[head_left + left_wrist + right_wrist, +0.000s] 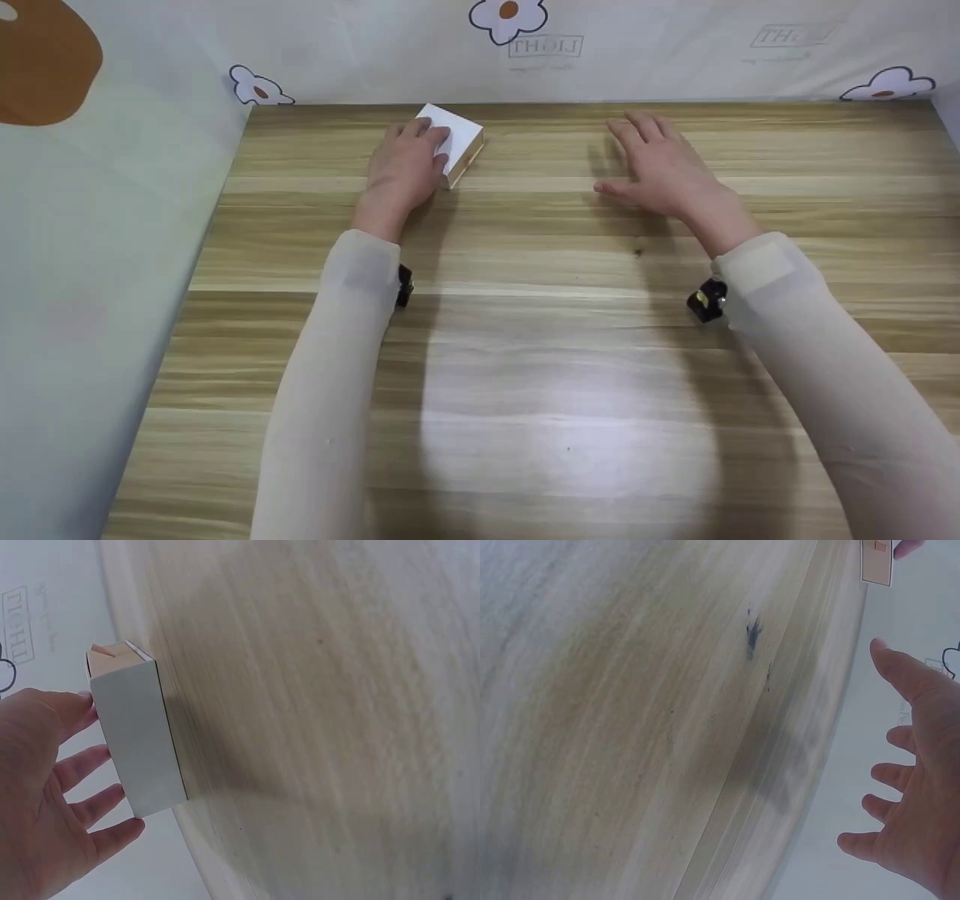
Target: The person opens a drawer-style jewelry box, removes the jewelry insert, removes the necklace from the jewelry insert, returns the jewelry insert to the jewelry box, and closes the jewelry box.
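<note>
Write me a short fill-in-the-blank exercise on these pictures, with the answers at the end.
1. The top of the box is ____ in colour.
2. It is being touched by the person's ____ hand.
3. The other hand, spread above the wood-grain table, is holding ____.
4. In the head view, the mirrored word printed on the back wall covering is ____.

Missing words: white; left; nothing; LIGHT.

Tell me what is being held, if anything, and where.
The left hand has its fingers over the top of the white box; whether it grips it cannot be told. The right hand holds nothing.
</note>
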The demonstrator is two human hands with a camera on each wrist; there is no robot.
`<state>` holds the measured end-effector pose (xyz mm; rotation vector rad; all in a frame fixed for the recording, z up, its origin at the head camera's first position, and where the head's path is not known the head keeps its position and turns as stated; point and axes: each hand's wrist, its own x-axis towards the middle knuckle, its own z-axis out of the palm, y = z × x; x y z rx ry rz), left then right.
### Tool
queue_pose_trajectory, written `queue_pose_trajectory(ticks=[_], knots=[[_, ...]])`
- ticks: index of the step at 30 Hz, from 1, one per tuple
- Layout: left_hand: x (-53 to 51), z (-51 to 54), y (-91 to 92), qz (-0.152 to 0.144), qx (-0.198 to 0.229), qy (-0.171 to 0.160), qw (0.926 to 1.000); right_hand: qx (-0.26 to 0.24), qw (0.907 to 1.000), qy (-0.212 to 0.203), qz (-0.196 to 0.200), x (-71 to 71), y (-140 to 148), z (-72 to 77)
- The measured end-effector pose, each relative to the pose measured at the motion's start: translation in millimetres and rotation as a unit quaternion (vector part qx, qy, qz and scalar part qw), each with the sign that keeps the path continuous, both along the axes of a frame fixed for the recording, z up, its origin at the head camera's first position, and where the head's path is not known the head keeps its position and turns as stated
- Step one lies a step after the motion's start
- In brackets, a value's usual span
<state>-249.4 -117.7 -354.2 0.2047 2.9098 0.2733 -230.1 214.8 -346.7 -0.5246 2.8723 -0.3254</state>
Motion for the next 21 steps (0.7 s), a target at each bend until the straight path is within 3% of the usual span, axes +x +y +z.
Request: queue_pose_trajectory(ticks=[21], knots=[[6.0, 1.9, 6.8, 0.007, -0.011, 0.0, 0.9999, 0.0, 1.0, -0.003, 0.002, -0.7, -8.5, 1.7]])
